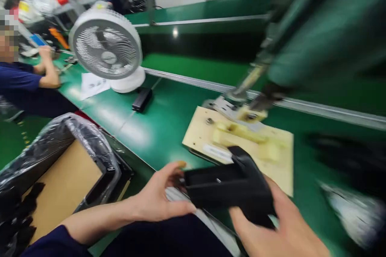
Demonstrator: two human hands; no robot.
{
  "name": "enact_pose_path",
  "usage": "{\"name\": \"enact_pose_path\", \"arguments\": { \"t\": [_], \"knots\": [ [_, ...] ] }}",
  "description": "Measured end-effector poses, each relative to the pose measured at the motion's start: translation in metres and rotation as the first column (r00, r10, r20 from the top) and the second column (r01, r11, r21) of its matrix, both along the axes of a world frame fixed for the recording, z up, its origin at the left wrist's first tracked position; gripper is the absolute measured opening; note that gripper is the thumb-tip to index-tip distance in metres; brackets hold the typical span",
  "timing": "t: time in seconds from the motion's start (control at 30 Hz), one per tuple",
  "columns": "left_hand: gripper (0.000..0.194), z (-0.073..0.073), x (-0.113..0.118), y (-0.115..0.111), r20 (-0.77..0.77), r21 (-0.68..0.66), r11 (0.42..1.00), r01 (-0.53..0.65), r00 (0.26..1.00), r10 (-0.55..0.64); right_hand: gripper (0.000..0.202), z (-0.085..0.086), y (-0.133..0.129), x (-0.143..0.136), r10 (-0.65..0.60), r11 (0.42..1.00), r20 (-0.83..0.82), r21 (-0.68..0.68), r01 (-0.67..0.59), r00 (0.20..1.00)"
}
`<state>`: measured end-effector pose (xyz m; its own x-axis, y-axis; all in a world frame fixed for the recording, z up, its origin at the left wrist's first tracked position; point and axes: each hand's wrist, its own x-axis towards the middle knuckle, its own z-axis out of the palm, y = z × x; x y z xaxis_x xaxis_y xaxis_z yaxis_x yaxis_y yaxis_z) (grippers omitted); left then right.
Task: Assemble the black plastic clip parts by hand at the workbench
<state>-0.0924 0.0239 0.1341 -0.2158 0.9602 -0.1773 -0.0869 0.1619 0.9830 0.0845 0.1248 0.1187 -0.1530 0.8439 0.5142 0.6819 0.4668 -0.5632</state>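
Observation:
A black plastic part [223, 186] with a recessed channel is held up in front of the bench's near edge. My right hand [280, 221] grips its wider, curved end, thumb below and fingers behind. At the narrow end is my left hand [165, 192], its thumb and fingers closed round that end; the fingertips are partly hidden. Just beyond the part lies a cream fixture plate [196, 128] with raised yellow blocks [268, 148] and a metal clamp mechanism [226, 106] at its back.
A white fan [107, 46] stands on the green bench [169, 136], near a small black box [142, 99]. At lower left, a plastic-lined bin [111, 160] holds cardboard and black pieces. A blurred clear bag [352, 213] lies right. Another person [21, 80] sits far left.

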Motion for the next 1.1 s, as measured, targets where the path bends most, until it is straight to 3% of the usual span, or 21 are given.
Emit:
{"name": "enact_pose_path", "arguments": {
  "t": [0.1,0.2,0.5,0.8,1.1],
  "knots": [
    [0.079,0.0,0.007,-0.004,0.054,0.001,0.998,-0.069,0.996,0.069,0.053,0.013,-0.008,0.0,0.035,0.996,0.057,0.08,-0.039,0.998],
    [0.075,0.003,0.014,0.0,0.096,0.041,0.994,-0.101,0.991,0.097,0.049,0.02,-0.014,-0.004,0.013,0.998,0.043,0.064,-0.016,0.999],
    [0.071,0.008,0.026,0.006,0.112,0.105,0.964,-0.243,0.966,0.232,0.049,0.02,-0.024,-0.007,-0.059,0.998,0.028,0.001,0.059,0.998],
    [0.07,0.013,0.025,0.008,0.042,0.079,0.958,-0.274,0.961,0.272,0.054,0.015,-0.027,-0.01,-0.048,0.991,0.008,-0.122,0.049,0.999],
    [0.069,0.01,0.017,0.013,-0.046,-0.066,0.973,-0.219,0.975,0.217,0.055,0.015,-0.026,-0.004,-0.035,0.976,0.026,-0.213,0.04,0.999]
  ]
}}
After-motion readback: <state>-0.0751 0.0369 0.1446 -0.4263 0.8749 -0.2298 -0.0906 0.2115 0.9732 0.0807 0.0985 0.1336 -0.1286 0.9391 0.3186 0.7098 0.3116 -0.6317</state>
